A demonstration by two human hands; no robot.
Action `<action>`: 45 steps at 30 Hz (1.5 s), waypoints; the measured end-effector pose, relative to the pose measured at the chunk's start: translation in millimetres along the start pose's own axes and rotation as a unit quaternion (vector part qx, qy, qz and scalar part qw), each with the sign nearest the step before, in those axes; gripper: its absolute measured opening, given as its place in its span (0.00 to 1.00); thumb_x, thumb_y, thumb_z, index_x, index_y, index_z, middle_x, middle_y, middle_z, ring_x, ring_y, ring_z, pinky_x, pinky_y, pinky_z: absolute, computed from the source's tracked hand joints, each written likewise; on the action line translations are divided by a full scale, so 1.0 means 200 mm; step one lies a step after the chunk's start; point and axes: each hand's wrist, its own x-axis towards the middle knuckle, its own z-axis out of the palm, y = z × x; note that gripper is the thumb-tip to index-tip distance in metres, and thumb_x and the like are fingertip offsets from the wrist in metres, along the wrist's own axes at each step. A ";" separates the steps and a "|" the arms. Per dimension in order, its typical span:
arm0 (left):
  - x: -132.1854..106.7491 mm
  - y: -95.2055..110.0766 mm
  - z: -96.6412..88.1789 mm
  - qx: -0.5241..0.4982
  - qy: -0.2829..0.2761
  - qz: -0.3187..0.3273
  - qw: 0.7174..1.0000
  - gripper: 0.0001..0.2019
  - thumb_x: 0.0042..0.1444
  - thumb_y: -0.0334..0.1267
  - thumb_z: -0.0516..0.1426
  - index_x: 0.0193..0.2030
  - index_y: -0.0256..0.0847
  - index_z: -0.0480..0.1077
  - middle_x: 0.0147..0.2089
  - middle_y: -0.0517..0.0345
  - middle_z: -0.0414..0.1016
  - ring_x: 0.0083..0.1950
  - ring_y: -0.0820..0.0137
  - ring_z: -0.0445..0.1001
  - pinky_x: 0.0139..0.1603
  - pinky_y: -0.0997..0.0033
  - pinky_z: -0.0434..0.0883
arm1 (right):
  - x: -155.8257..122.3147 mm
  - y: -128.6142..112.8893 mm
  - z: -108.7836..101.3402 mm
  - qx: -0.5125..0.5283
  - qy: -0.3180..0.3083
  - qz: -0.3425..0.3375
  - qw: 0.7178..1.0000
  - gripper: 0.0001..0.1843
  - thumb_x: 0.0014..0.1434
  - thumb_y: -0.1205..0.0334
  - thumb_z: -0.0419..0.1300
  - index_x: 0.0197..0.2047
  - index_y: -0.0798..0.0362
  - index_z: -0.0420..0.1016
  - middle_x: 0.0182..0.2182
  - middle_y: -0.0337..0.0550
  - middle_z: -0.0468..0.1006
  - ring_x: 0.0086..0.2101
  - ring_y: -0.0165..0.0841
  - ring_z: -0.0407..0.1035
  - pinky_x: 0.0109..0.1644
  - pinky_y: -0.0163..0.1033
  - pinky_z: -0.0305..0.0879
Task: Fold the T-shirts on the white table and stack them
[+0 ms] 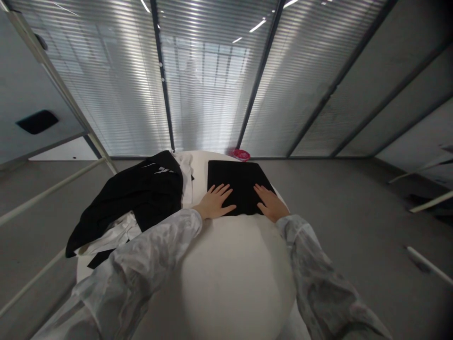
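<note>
A flat black cloth [240, 177], roughly rectangular like a folded garment, lies on the white table [200, 172]. My left hand [215, 202] rests on its near left part, palm down with the fingers spread. On its near right part lies my right hand [272, 203], also flat and with the fingers apart. Neither hand grips anything. To the left, a heap of black clothing [141, 189] with white marks is piled over white fabric [122, 231], close to my left forearm. How the heap's layers lie underneath is hidden.
Behind the black cloth, a pink-red basket [240, 155] stands at the table's far edge. Pale metal rails [53, 193] run along the left. Blinds [208, 94] cover the glass wall ahead. Grey floor [339, 212] stretches to the right, with pale legs or bars [430, 265] there.
</note>
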 end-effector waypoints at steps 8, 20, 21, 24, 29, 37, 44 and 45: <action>-0.06 0.01 -0.01 -0.002 -0.018 -0.008 1.000 0.41 0.75 0.67 0.47 0.84 0.44 0.57 0.87 0.48 0.50 0.87 0.50 0.49 0.85 0.38 0.47 | -0.01 0.06 -0.01 0.037 -0.015 -0.038 0.998 0.47 0.68 0.61 0.53 0.87 0.49 0.46 0.83 0.47 0.51 0.81 0.49 0.46 0.82 0.64 0.51; -0.36 0.06 -0.14 -0.021 0.009 -0.031 0.999 0.41 0.78 0.65 0.44 0.83 0.35 0.59 0.86 0.43 0.53 0.87 0.56 0.53 0.86 0.51 0.52 | 0.00 -0.15 -0.06 -0.007 0.010 0.049 0.999 0.39 0.77 0.48 0.47 0.85 0.50 0.53 0.81 0.49 0.58 0.79 0.51 0.54 0.81 0.65 0.53; -0.39 0.06 -0.15 -0.020 0.017 -0.040 0.999 0.41 0.78 0.65 0.45 0.82 0.34 0.60 0.85 0.42 0.55 0.86 0.56 0.55 0.86 0.52 0.54 | 0.02 -0.23 -0.07 -0.015 0.030 0.053 0.998 0.39 0.77 0.47 0.47 0.85 0.52 0.55 0.80 0.51 0.59 0.79 0.51 0.54 0.82 0.64 0.51; -0.48 0.08 -0.20 -0.018 0.040 -0.057 0.997 0.37 0.78 0.62 0.48 0.78 0.34 0.67 0.82 0.40 0.64 0.82 0.54 0.64 0.84 0.52 0.60 | 0.08 -0.51 -0.06 -0.013 0.085 0.013 0.996 0.38 0.79 0.47 0.44 0.85 0.53 0.55 0.81 0.49 0.57 0.80 0.49 0.50 0.83 0.62 0.47; -0.57 0.07 -0.24 -0.021 0.059 -0.047 0.997 0.33 0.78 0.59 0.48 0.75 0.37 0.71 0.78 0.43 0.70 0.77 0.54 0.72 0.80 0.52 0.67 | 0.23 -0.78 0.06 0.010 0.070 0.023 0.997 0.40 0.79 0.43 0.44 0.86 0.53 0.50 0.81 0.53 0.58 0.79 0.51 0.51 0.81 0.63 0.51; -0.58 0.10 -0.27 0.016 0.034 -0.039 0.999 0.33 0.77 0.59 0.49 0.73 0.36 0.72 0.76 0.41 0.73 0.74 0.51 0.74 0.77 0.49 0.69 | 0.27 -0.75 0.12 0.031 0.043 0.034 0.998 0.41 0.78 0.41 0.46 0.85 0.53 0.52 0.81 0.53 0.56 0.79 0.50 0.51 0.82 0.61 0.51; -0.67 -0.04 -0.55 0.127 0.137 -0.183 0.965 0.30 0.72 0.59 0.56 0.72 0.43 0.72 0.74 0.43 0.74 0.76 0.45 0.70 0.83 0.38 0.55 | 0.26 -0.76 0.12 0.033 0.057 0.033 0.997 0.40 0.79 0.40 0.45 0.83 0.55 0.58 0.81 0.53 0.59 0.79 0.49 0.54 0.81 0.60 0.53; -0.69 -0.09 -0.58 0.151 0.156 -0.225 0.950 0.33 0.70 0.61 0.58 0.73 0.43 0.71 0.76 0.41 0.71 0.78 0.43 0.66 0.83 0.34 0.52 | 0.26 -0.76 0.12 0.034 0.058 0.032 0.997 0.40 0.79 0.40 0.45 0.83 0.54 0.58 0.81 0.52 0.59 0.79 0.49 0.54 0.81 0.60 0.53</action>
